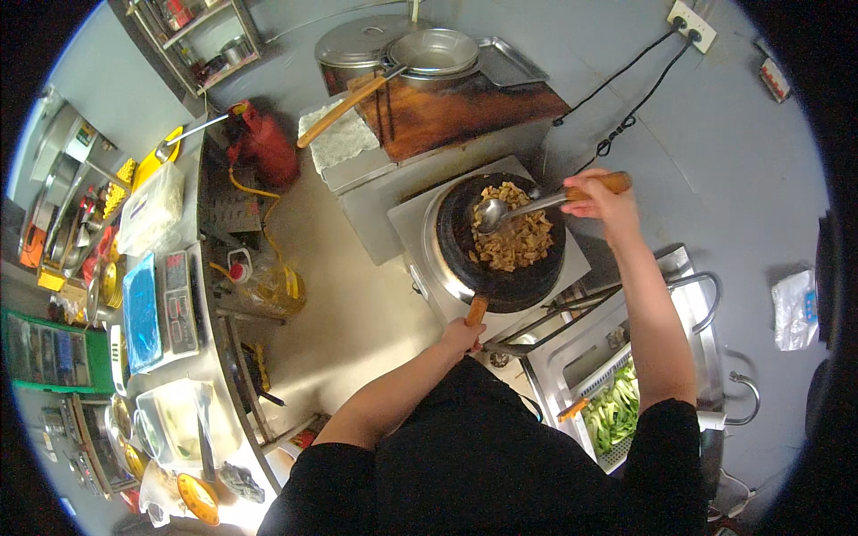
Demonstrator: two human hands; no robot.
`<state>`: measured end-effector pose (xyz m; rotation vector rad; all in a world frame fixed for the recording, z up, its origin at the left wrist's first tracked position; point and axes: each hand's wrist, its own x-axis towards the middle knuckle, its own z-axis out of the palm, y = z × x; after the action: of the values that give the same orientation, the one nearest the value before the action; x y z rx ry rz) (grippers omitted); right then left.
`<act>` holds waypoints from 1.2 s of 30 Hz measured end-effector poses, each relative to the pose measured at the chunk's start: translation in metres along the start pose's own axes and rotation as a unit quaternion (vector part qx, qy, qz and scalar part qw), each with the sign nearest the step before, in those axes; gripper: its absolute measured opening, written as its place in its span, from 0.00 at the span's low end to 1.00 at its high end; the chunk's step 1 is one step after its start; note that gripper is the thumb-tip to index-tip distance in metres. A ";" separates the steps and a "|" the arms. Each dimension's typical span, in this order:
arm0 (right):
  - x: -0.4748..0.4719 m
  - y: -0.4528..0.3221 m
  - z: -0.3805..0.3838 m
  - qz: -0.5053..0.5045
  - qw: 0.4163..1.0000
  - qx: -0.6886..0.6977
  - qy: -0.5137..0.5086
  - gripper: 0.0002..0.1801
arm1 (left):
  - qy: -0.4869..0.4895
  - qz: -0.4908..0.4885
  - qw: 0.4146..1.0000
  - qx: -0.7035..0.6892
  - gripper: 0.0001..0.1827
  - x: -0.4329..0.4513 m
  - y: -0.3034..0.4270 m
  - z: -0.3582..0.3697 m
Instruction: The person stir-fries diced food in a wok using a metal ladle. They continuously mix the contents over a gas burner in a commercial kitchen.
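Observation:
A black wok (462,264) sits on a steel-topped cooker (423,258) before me. My left hand (464,335) grips its wooden handle (477,311) on the near side. Browned, chopped food pieces (519,244) lie across the wok's bottom. In my right hand (600,197) is the wooden handle of a metal ladle (493,214), held from the right over the rim. The ladle's bowl rests at or just above the food; the exact contact cannot be told.
Beyond the cooker, a wooden board (456,110) carries a strainer pan (434,52) with a long handle and a metal tray (511,61). Cut green vegetables (611,412) fill a basket at the sink on my right. Left, a steel counter (218,335) holds a scale (179,301); an oil jug (271,288) stands below.

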<state>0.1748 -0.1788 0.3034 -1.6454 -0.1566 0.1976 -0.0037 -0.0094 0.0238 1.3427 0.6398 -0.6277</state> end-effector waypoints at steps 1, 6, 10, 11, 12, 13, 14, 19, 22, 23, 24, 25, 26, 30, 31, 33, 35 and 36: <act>0.000 -0.002 -0.005 -0.011 1.000 0.006 0.018 0.12 | 0.000 0.001 1.000 0.000 0.20 0.001 -0.001 0.000; 0.009 0.013 -0.008 -0.041 0.994 0.046 0.088 0.11 | 0.008 0.005 1.000 0.000 0.20 0.002 -0.001 0.000; 0.019 0.028 0.002 -0.034 0.991 0.042 0.123 0.10 | 0.004 -0.003 1.000 0.004 0.21 -0.001 -0.001 -0.001; 0.020 0.028 0.005 -0.034 0.991 0.037 0.123 0.10 | 0.005 0.000 1.000 0.002 0.21 -0.001 -0.002 -0.002; 0.021 0.028 0.007 -0.034 0.991 0.030 0.124 0.10 | 0.008 -0.001 1.000 0.010 0.21 -0.001 -0.002 -0.001; 0.021 0.028 0.009 -0.033 0.991 0.023 0.125 0.10 | 0.010 -0.003 1.000 0.018 0.21 -0.001 -0.001 0.000; 0.021 0.030 0.011 -0.032 0.991 0.015 0.126 0.10 | 0.013 -0.004 1.000 0.026 0.21 -0.002 -0.001 0.000; 0.017 0.037 0.016 -0.017 0.994 -0.032 0.107 0.08 | 0.018 0.000 0.999 0.030 0.21 -0.003 -0.002 0.001; 0.012 0.037 0.016 -0.011 0.994 -0.038 0.105 0.08 | 0.033 0.001 0.999 0.031 0.19 -0.007 0.000 0.004; 0.012 0.038 0.016 -0.014 0.994 -0.036 0.100 0.08 | 0.043 0.001 0.999 0.032 0.19 -0.008 -0.001 0.005; 0.010 0.039 0.018 -0.015 0.995 -0.035 0.094 0.08 | 0.033 0.008 0.999 0.034 0.19 -0.005 -0.006 0.003; 0.009 0.040 0.019 -0.016 0.995 -0.034 0.087 0.08 | 0.024 0.014 0.999 0.035 0.20 0.000 -0.009 0.001; 0.008 0.043 0.021 -0.021 0.996 -0.027 0.087 0.07 | 0.014 0.021 0.999 0.037 0.20 0.004 -0.013 -0.001; -0.005 0.059 0.020 -0.068 0.996 -0.012 0.049 0.06 | 0.029 0.014 0.999 0.028 0.18 -0.004 -0.001 0.004; -0.009 0.060 0.020 -0.087 0.996 -0.013 0.026 0.06 | 0.030 0.014 0.999 0.032 0.18 -0.001 -0.002 0.003; -0.018 0.054 0.016 -0.074 0.996 -0.024 0.048 0.05 | 0.026 0.006 0.999 0.020 0.18 0.001 -0.003 0.002; -0.035 0.046 0.009 -0.082 0.994 -0.004 0.069 0.05 | 0.018 -0.010 1.000 -0.012 0.18 0.001 0.002 0.000; -0.041 0.045 0.008 -0.074 0.994 0.008 0.081 0.05 | 0.016 -0.005 1.000 -0.015 0.18 0.002 0.000 0.001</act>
<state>0.1325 -0.1841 0.2596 -1.6199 -0.1517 -0.0476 -0.0020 -0.0104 0.0228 1.3250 0.6785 -0.6038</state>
